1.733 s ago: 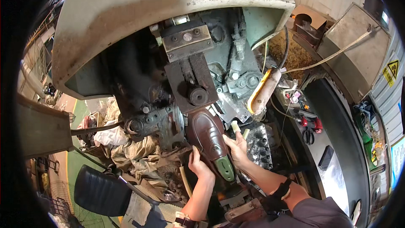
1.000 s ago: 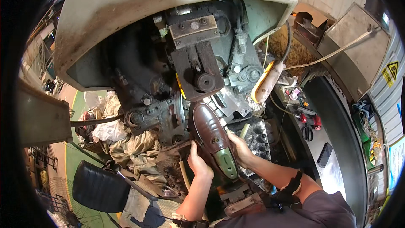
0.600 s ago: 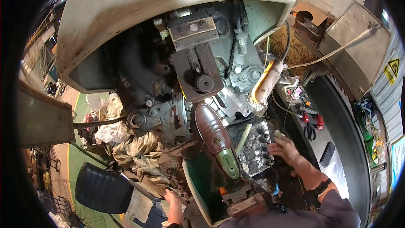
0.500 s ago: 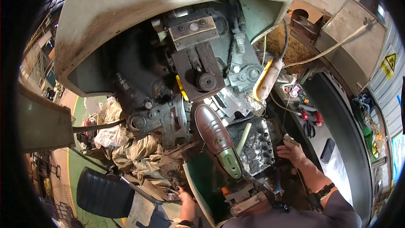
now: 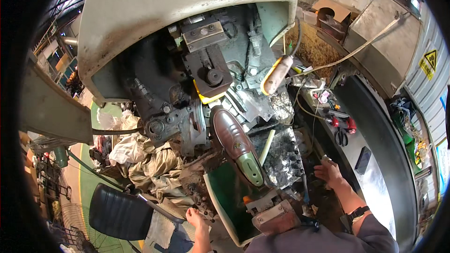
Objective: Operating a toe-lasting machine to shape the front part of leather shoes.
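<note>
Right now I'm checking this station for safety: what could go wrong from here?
With the left hand and the right hand both off it, the brown shoe might shift out of line near the dark metal block, if nothing clamps it firmly. The lamp hanging close to the machine could get knocked or snagged.

Left of the right hand, a dark metal block stands before the brown shoe; above it, a hand could pass. Left of the left hand, a black chair blocks the way.
</note>
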Demonstrator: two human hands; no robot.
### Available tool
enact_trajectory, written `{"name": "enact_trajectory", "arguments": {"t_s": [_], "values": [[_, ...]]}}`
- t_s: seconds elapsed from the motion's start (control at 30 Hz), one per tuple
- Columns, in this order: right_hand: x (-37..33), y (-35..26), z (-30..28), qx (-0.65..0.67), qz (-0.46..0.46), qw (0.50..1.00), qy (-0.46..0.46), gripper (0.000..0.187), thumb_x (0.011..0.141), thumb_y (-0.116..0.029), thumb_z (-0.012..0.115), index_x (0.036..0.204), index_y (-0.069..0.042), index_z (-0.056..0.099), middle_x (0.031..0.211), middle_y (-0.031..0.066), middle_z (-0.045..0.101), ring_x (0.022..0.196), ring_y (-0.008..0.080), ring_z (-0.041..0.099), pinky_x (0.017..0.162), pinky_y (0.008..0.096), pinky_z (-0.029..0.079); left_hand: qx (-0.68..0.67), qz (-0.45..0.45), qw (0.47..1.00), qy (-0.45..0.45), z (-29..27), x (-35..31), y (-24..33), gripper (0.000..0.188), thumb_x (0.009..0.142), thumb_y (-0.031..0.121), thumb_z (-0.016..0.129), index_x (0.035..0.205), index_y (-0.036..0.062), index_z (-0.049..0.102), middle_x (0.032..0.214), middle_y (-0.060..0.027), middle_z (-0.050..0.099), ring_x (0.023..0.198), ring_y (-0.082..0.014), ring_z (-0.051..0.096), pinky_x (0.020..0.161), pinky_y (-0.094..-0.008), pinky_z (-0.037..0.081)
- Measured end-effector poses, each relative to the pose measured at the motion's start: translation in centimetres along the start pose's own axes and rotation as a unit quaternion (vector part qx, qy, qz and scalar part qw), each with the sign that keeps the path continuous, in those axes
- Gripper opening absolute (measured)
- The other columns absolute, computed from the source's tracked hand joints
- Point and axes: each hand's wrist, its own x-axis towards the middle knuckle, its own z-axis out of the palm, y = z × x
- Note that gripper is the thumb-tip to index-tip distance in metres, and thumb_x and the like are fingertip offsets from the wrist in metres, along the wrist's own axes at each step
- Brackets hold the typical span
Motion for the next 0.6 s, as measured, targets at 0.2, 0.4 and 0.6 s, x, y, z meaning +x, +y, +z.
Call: {"name": "enact_trajectory", "arguments": {"t_s": [0.2, 0.4, 0.6], "values": [[-3.1, 1.2, -3.8, -0.038, -0.031, 0.999, 0.004, 0.048, 0.097, -0.023, 0.066, 0.136, -0.003, 0.046, 0.100, 0.0174, 0.070, 0.080, 0.0254, 0.070, 0.071, 0.0402, 0.059, -0.121, 0.052, 0.989, -0.071, 3.3, -3.4, 4.3, 0.029, 0.099, 0.017, 0.060, 0.124, 0.0035, 0.054, 0.099, -0.0064, 0.064, 0.088, -0.0163, 0.063, 0.077, -0.0282, 0.054], [-6.6, 3.6, -11.2, -0.023, -0.025, 0.997, 0.072, 0.039, 0.096, -0.022, 0.064, 0.127, -0.001, 0.053, 0.098, 0.0170, 0.069, 0.078, 0.0278, 0.070, 0.071, 0.0390, 0.059, -0.164, 0.171, 0.960, -0.149, 9.8, -10.8, 14.7, 0.024, 0.100, 0.005, 0.055, 0.123, -0.0019, 0.054, 0.112, -0.0124, 0.062, 0.093, -0.0182, 0.062, 0.085, -0.0310, 0.055], [-8.7, 4.3, -16.4, 0.016, -0.049, 0.993, 0.110, 0.044, 0.097, -0.017, 0.064, 0.134, 0.001, 0.051, 0.104, 0.0159, 0.069, 0.082, 0.0240, 0.069, 0.076, 0.0377, 0.060, -0.194, 0.348, 0.895, -0.200, 15.2, -22.8, 23.2, 0.022, 0.103, 0.003, 0.047, 0.122, -0.0023, 0.056, 0.107, -0.0153, 0.066, 0.101, -0.0225, 0.065, 0.090, -0.0354, 0.056]]}}
